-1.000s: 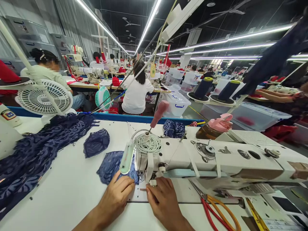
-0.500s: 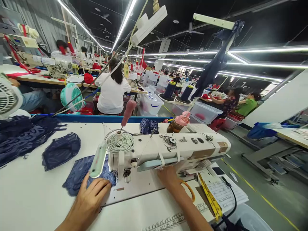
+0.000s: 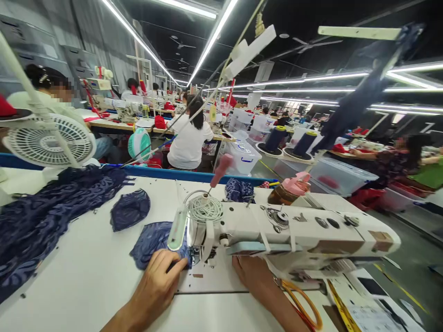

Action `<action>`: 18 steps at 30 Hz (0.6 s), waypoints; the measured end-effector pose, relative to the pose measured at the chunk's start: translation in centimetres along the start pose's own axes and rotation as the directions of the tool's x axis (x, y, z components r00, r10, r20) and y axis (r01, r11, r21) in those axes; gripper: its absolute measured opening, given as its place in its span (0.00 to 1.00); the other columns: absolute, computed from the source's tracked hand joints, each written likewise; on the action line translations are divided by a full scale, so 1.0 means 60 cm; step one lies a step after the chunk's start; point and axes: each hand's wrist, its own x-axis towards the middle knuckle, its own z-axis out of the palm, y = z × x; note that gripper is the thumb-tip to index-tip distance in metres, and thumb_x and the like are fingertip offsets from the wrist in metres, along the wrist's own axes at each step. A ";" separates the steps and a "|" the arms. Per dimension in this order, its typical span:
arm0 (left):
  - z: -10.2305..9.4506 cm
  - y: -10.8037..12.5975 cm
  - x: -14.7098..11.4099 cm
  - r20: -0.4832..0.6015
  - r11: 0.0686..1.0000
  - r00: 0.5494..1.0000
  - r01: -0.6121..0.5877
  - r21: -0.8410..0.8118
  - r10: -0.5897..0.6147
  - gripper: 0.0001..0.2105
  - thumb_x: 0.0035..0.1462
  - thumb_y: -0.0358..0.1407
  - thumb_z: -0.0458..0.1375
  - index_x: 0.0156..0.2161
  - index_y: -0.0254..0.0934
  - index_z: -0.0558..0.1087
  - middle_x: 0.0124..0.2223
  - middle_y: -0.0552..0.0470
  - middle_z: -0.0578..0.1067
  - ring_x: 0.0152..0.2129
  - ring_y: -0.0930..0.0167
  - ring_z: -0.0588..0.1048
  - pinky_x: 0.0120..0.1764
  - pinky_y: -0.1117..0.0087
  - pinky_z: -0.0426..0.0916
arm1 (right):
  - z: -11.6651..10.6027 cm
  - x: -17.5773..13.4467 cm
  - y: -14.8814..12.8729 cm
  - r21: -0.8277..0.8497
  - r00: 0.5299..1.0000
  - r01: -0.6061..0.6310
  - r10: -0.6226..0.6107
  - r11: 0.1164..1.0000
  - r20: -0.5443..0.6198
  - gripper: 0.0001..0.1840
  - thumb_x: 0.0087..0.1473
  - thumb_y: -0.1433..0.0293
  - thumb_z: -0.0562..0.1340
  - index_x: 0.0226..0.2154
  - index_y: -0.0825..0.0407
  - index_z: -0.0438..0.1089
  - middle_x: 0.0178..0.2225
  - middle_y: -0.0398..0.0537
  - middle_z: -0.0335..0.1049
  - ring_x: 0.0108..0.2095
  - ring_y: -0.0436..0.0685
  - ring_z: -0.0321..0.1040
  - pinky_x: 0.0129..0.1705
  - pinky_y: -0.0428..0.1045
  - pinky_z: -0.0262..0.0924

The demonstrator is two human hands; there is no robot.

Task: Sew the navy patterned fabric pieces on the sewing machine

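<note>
A piece of patterned navy fabric [image 3: 148, 240] lies on the machine bed, its right edge by the presser foot [image 3: 196, 255] of a white sewing machine [image 3: 297, 230]. My left hand [image 3: 161, 274] rests on the near edge of this fabric, fingers somewhat bent and the thumb apart, pointing at the presser foot. Under the machine's arm reaches my right hand [image 3: 251, 272]. Its fingertips are hidden there, so what they touch does not show. A small navy cut piece [image 3: 129, 210] lies farther left on the table.
Orange-handled scissors [image 3: 304, 302] and a yellow tape measure [image 3: 342, 309] lie right of my right forearm. A long heap of navy lace fabric [image 3: 58, 207] covers the left side. Behind the machine stand a pink-lidded bottle [image 3: 290, 189] and navy thread cones [image 3: 275, 138]. Co-workers sit beyond.
The view has swung left, so everything sits farther right in the picture. My left hand's fingers have drawn closer together on the fabric. My right hand is still under the machine's arm.
</note>
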 end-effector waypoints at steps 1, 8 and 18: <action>-0.005 0.006 0.004 0.007 0.995 0.998 0.066 -0.071 -0.066 0.16 0.65 0.26 0.47 0.52 0.38 0.72 0.40 0.47 0.74 0.36 0.68 0.74 0.41 0.66 0.69 | -0.001 0.001 -0.025 0.012 0.999 0.050 -0.050 0.999 -0.008 0.14 0.71 0.70 0.49 0.37 0.54 0.67 0.26 0.44 0.67 0.22 0.51 0.65 0.23 0.46 0.56; -0.018 0.042 0.038 0.520 0.528 0.686 0.726 -0.441 -0.509 0.16 0.61 0.49 0.55 0.35 0.36 0.74 0.24 0.58 0.62 0.20 0.74 0.64 0.23 0.75 0.60 | 0.003 0.013 -0.157 0.096 0.951 0.304 -0.308 0.948 0.026 0.12 0.64 0.81 0.49 0.35 0.49 0.60 0.26 0.42 0.65 0.23 0.55 0.63 0.23 0.50 0.46; 0.000 0.028 0.032 0.670 0.333 0.547 0.837 -0.433 -0.503 0.26 0.56 0.61 0.53 0.33 0.37 0.67 0.18 0.61 0.64 0.09 0.78 0.58 0.12 0.79 0.55 | 0.023 0.022 -0.169 0.221 0.948 0.315 -0.319 0.923 -0.018 0.18 0.70 0.76 0.41 0.33 0.48 0.58 0.26 0.40 0.65 0.23 0.52 0.65 0.25 0.50 0.51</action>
